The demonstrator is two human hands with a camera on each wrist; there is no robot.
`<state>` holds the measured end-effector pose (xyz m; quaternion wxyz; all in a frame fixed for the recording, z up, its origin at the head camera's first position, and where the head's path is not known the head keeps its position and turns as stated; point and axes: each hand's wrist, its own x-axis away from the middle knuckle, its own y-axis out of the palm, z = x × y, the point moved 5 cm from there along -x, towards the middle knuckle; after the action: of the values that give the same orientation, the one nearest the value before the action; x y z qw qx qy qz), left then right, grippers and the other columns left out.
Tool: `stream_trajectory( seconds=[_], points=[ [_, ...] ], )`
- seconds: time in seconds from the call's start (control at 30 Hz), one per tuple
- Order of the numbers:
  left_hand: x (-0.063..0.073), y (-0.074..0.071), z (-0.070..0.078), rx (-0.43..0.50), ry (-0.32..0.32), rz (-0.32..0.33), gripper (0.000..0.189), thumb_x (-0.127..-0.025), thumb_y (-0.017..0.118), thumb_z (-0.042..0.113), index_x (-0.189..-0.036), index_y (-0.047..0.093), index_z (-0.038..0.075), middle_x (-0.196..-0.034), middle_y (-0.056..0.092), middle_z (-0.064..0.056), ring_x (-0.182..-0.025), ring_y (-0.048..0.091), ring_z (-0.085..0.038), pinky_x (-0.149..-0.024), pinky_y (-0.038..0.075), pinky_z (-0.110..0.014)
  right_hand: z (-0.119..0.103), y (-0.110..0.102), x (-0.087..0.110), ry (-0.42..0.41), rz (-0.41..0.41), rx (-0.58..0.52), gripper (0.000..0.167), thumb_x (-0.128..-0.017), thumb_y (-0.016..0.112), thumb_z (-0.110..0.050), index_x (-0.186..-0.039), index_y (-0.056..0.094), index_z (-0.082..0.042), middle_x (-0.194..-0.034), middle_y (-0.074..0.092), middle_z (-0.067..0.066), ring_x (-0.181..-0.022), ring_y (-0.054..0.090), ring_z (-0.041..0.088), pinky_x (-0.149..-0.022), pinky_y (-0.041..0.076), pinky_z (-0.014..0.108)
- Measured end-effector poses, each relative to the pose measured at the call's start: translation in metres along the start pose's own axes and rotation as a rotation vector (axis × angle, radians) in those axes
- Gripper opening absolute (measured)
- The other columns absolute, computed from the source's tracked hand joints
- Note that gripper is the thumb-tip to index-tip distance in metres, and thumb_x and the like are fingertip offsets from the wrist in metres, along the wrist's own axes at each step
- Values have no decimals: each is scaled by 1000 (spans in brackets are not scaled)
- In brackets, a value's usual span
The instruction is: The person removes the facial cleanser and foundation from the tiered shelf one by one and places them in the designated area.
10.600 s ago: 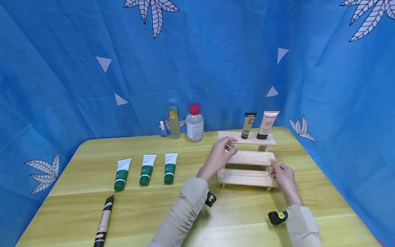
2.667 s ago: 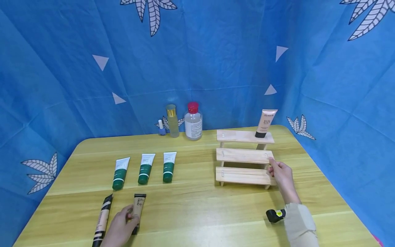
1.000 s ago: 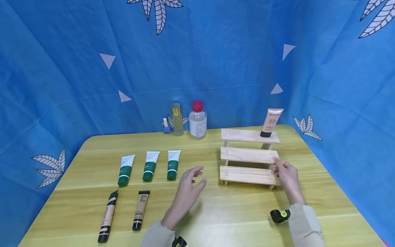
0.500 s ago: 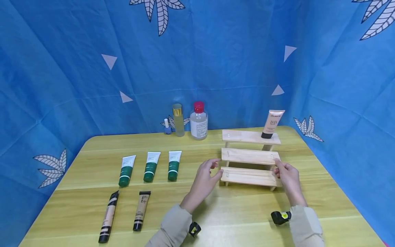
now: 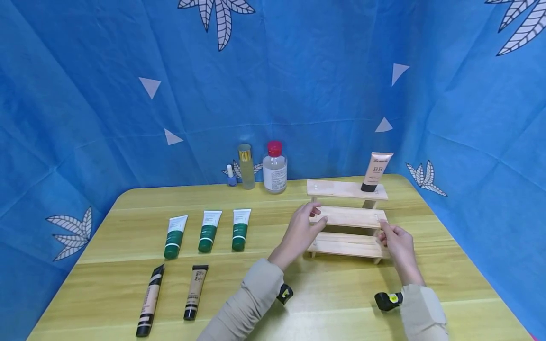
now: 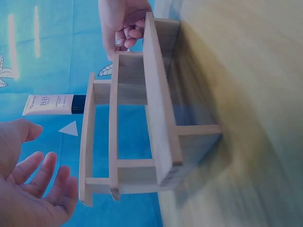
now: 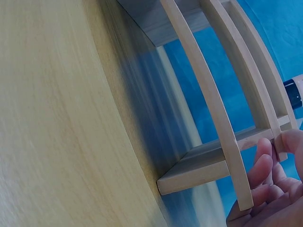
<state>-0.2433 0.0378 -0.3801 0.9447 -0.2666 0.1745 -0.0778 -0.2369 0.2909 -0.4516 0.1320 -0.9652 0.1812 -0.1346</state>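
Observation:
A three-tier wooden rack (image 5: 347, 216) stands at the right of the table. My right hand (image 5: 398, 244) pinches the right end of its middle shelf, thumb on top, as the right wrist view also shows. My left hand (image 5: 298, 232) is in front of the rack's left side, fingers apart and loosely bent; in the left wrist view nothing is between them. On the top shelf's right end a pink BB cream tube (image 5: 377, 171) stands upright on its black cap. A beige tube with black ends (image 5: 195, 291) lies on the table at the left.
Beside that tube lies a longer striped tube (image 5: 150, 300). Several green-and-white tubes (image 5: 240, 230) lie in a row behind. At the back stand a red-capped bottle (image 5: 275, 173), a gold-collared bottle (image 5: 246, 170) and a small nail polish bottle (image 5: 231, 177). A blue curtain (image 5: 273, 85) hangs behind.
The smaller beige tube has gone from the top shelf to the table, laid there by my left hand. That hand has since let go and moved right, back to the rack. My right hand stays put.

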Motion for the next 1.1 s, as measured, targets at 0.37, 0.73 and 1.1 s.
stream_trajectory(
  seconds=[0.37,0.73,1.1],
  points=[
    [-34,16,16,10,0,-13,37,-92,63,20,-126,57,9,-106,63,-8,-98,57,-17,-82,46,-23,-2,2,1,-23,22,-15,43,-93,51,-52,-83,56,-10,-66,57,-11,-63,50,6,-60,42,22],
    [-58,40,26,-66,87,-25,35,-91,63,19,-124,59,8,-103,64,-4,-96,58,-14,-80,44,-16,0,2,3,9,-7,19,46,-95,47,-51,-89,55,-7,-69,55,-11,-66,49,6,-63,41,22],
    [-79,61,27,-92,29,40,38,-90,66,19,-125,59,6,-107,65,-5,-99,59,-12,-85,44,-14,-1,0,1,-8,15,8,45,-95,48,-49,-92,56,-5,-64,55,-12,-62,49,4,-59,42,19]
  ],
)
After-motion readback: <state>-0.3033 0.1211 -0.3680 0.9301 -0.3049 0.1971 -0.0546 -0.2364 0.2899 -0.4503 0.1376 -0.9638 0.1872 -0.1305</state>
